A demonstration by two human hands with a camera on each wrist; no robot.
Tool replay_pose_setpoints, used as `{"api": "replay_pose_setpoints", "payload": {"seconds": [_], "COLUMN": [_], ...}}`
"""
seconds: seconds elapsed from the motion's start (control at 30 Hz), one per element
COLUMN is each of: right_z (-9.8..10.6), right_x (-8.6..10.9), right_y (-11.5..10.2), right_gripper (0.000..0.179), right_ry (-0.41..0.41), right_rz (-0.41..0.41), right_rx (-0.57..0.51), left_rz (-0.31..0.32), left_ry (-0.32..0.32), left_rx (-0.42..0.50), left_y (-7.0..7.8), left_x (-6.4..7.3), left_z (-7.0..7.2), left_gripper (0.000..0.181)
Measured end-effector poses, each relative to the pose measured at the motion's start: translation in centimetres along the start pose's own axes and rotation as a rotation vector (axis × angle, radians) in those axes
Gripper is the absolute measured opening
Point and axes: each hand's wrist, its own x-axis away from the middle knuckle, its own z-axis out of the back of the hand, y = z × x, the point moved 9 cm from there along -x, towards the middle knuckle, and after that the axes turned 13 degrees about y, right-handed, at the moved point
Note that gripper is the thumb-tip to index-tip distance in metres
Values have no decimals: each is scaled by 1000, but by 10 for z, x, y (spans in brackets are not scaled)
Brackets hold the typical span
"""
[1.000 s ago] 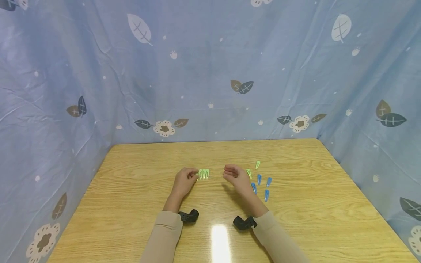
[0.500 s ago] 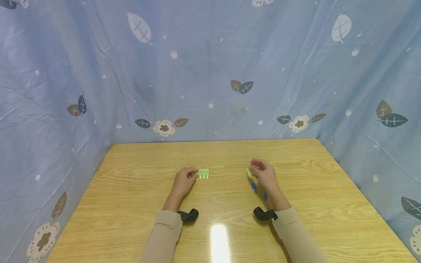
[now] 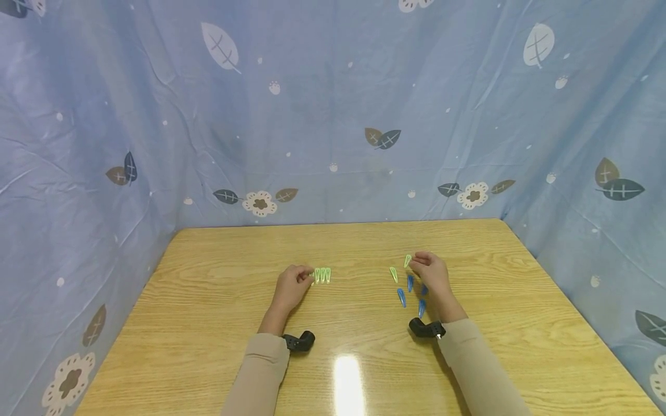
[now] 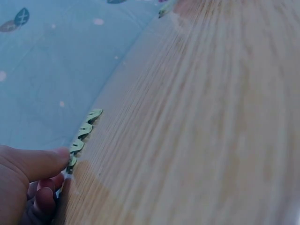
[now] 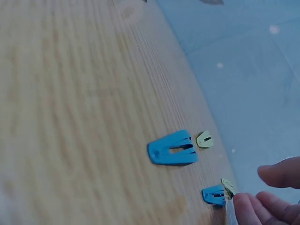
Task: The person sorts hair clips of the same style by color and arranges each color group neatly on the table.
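Observation:
Several pale green snap hair clips (image 3: 323, 275) lie side by side in a row on the wooden table. At the row's left end is my left hand (image 3: 292, 287), its thumb and forefinger pinching the endmost clip (image 4: 71, 163), which they partly hide. My right hand (image 3: 433, 274) hovers on the other side, thumb and fingers apart, its fingertips close by the far green hair clip (image 3: 408, 260). Another green hair clip (image 3: 393, 274) lies nearer the middle. Several blue hair clips (image 3: 402, 297) are scattered below it, one (image 3: 424, 289) partly behind my right hand.
The wooden table (image 3: 234, 370) runs back to a blue leaf-patterned curtain (image 3: 333, 115), which also hangs at both sides. Each wrist wears a black camera mount (image 3: 299, 342).
My right hand has moved right from the middle of the table, over the scattered clips, to beside the far green hair clip. My left hand has stayed put.

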Motion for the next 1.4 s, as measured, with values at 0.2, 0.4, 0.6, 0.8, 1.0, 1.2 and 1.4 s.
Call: {"api": "replay_pose_setpoints", "payload": {"seconds": [0.2,0.4,0.6,0.8,1.0,1.2,1.4], "right_z": [-4,-9,-12,-13,-14,-15,-15], "right_x": [-5,-9,-14,-18,-17,-16,-18], "right_y": [5,2,-5,-7,-11,-13,-8], "right_gripper": [46,46,39,32,28,28,32], "right_ry": [0,-13,17,63,84,85,75], "right_rz": [-62,-58,13,55,91,109,115], "right_rx": [64,176,329,415,429,406,365], "left_rz": [-4,3,4,8,1,-5,10], "left_ry": [1,-7,-9,-11,-9,-7,-8], "left_rx": [-7,-22,-13,-15,-13,-19,-13], "left_y": [0,-2,0,-1,0,0,-1], "left_x": [1,0,0,0,1,1,1], "left_z": [0,-1,-1,-2,-1,-1,-1], "left_gripper": [19,19,19,19,18,18,18]}}
